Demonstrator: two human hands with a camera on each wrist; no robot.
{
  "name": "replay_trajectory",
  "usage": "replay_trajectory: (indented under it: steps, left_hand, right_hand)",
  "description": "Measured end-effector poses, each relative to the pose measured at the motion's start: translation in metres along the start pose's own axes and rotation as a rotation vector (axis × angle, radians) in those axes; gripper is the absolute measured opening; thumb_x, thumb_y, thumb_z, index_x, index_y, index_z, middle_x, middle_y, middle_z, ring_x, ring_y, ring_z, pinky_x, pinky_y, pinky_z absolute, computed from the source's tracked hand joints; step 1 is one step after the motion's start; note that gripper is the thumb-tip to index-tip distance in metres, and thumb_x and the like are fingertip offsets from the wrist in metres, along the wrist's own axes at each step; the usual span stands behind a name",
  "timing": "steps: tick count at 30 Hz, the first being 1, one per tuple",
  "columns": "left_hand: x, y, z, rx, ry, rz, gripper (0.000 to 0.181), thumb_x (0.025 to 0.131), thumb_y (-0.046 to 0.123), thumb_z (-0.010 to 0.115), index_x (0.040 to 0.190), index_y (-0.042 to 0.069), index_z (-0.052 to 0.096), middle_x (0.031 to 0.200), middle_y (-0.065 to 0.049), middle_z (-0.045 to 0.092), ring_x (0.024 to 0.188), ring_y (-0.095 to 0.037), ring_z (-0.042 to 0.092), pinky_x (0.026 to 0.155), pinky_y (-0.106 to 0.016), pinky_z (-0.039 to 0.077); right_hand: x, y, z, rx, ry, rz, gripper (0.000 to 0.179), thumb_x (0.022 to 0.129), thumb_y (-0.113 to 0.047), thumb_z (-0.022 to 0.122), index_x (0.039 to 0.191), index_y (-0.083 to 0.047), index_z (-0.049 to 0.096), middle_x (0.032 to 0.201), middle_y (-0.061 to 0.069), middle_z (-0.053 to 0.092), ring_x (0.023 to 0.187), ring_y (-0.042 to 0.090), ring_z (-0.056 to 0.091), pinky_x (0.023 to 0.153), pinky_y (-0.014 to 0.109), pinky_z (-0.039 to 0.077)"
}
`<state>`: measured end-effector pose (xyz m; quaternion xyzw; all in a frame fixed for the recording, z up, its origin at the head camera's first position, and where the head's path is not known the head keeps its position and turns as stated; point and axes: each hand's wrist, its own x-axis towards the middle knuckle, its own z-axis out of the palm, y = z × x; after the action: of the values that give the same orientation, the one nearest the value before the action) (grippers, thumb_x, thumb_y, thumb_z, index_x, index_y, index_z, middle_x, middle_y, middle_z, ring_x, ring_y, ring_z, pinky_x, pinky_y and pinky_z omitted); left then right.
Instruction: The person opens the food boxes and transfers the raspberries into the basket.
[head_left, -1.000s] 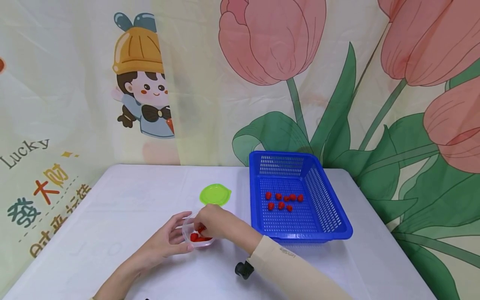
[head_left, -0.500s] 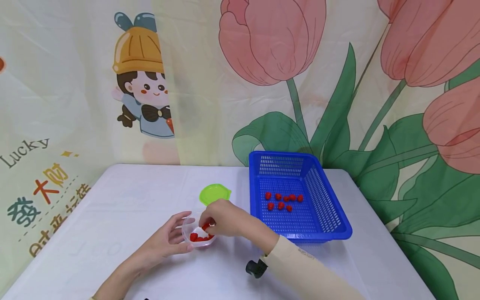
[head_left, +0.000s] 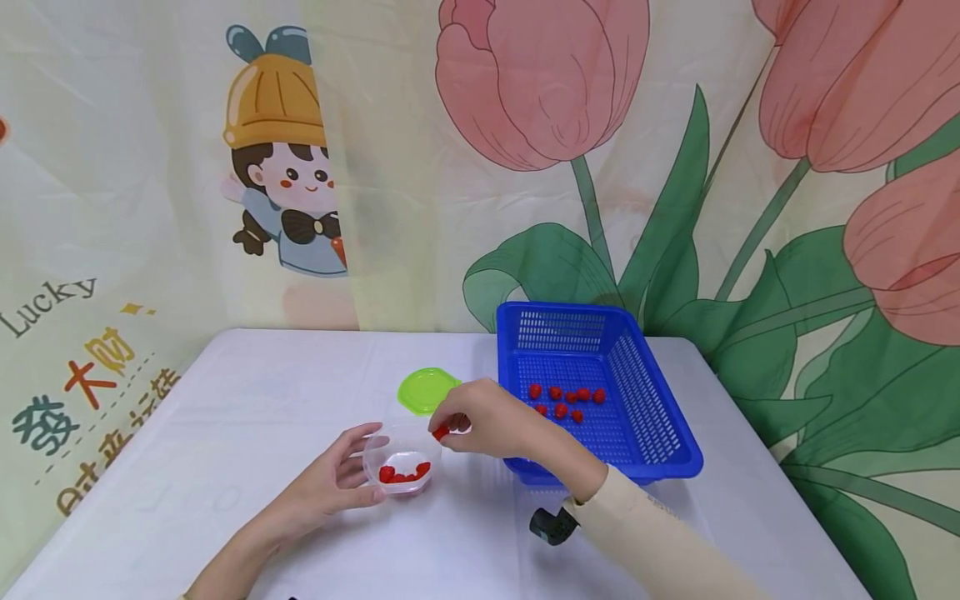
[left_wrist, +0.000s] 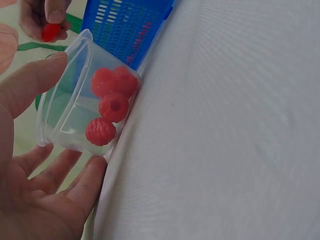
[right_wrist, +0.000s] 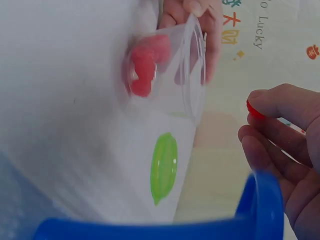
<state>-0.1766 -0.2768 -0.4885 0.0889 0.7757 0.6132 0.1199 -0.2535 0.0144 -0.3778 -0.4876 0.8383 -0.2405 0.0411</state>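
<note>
My left hand (head_left: pixel 333 475) holds a clear plastic tub (head_left: pixel 375 467) standing on the table, its thumb on one side and fingers on the other. Several raspberries (left_wrist: pixel 114 106) lie on the bottom of the tub. Above the tub's right rim, my right hand (head_left: pixel 491 421) pinches a single raspberry (head_left: pixel 440 432) between thumb and fingertips. The right wrist view shows that raspberry (right_wrist: pixel 254 110) partly covered by the thumb, apart from the tub. A blue plastic basket (head_left: pixel 675 450) stands right of the tub, with several raspberries (head_left: pixel 561 410) spread over its floor.
A green lid (head_left: pixel 426 390) lies flat on the white-covered table (head_left: pixel 300 375) behind the tub. The basket's front edge sits close to my right forearm. A black device (head_left: pixel 552 526) hangs at the right wrist. A printed cloth with tulips (head_left: pixel 543 83) hangs behind the table.
My right hand has risen out of the tub and moved right, toward the basket, carrying a raspberry from the tub. The left hand and tub stay put.
</note>
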Motion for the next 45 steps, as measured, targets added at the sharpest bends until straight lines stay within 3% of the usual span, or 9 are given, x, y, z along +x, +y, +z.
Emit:
replay_trajectory:
  steps: [6,10,17,29,36,45]
  left_hand:
    - [0.0,0.0,0.0,-0.01,-0.008,0.004,0.096,0.09,0.016,0.087,0.166,0.019,0.028,0.164,-0.016,0.04,0.148,-0.043,0.047,0.103,-0.02,0.053]
    - [0.001,0.0,0.0,-0.011,-0.008,0.002,0.097,0.089,0.016,0.087,0.166,0.019,0.028,0.164,-0.016,0.04,0.148,-0.043,0.047,0.105,-0.023,0.054]
    - [0.002,0.001,0.001,-0.005,-0.008,-0.005,0.097,0.089,0.017,0.088,0.165,0.02,0.028,0.164,-0.016,0.04,0.148,-0.042,0.047,0.107,-0.027,0.053]
    - [0.002,0.001,0.001,-0.01,-0.005,-0.006,0.097,0.089,0.017,0.088,0.166,0.02,0.028,0.164,-0.016,0.04,0.148,-0.042,0.047,0.107,-0.024,0.053]
    - [0.001,-0.001,0.001,-0.007,-0.003,0.0,0.097,0.089,0.016,0.087,0.166,0.02,0.028,0.164,-0.016,0.04,0.147,-0.041,0.047,0.104,-0.018,0.052]
    - [0.001,-0.002,0.0,-0.013,-0.009,-0.001,0.096,0.089,0.016,0.087,0.166,0.019,0.028,0.164,-0.017,0.04,0.147,-0.042,0.047,0.104,-0.019,0.052]
  right_hand:
    - [-0.021,0.015,-0.018,0.039,0.074,0.003,0.015,0.093,-0.008,0.082,0.108,-0.012,0.082,0.099,-0.002,0.076,0.085,0.003,0.066,0.081,0.028,0.063]
    - [-0.035,0.028,-0.026,0.053,0.113,0.022,0.017,0.093,-0.008,0.083,0.109,-0.013,0.082,0.101,-0.003,0.077,0.087,0.003,0.068,0.081,0.032,0.065]
    - [-0.061,0.054,-0.039,0.024,0.183,0.066,0.02,0.092,-0.007,0.084,0.111,-0.014,0.083,0.102,-0.004,0.077,0.089,0.005,0.069,0.079,0.026,0.063]
    - [-0.104,0.093,-0.048,-0.015,0.231,0.175,0.023,0.09,-0.006,0.085,0.112,-0.01,0.082,0.103,-0.001,0.078,0.09,0.011,0.072,0.079,0.031,0.065]
    - [-0.12,0.114,-0.051,-0.034,0.232,0.257,0.021,0.091,-0.006,0.085,0.111,-0.011,0.082,0.104,-0.002,0.079,0.092,0.012,0.074,0.081,0.031,0.065]
    - [-0.137,0.133,-0.054,-0.076,0.229,0.313,0.019,0.091,-0.002,0.083,0.109,-0.007,0.082,0.102,0.002,0.079,0.091,0.017,0.074,0.081,0.035,0.065]
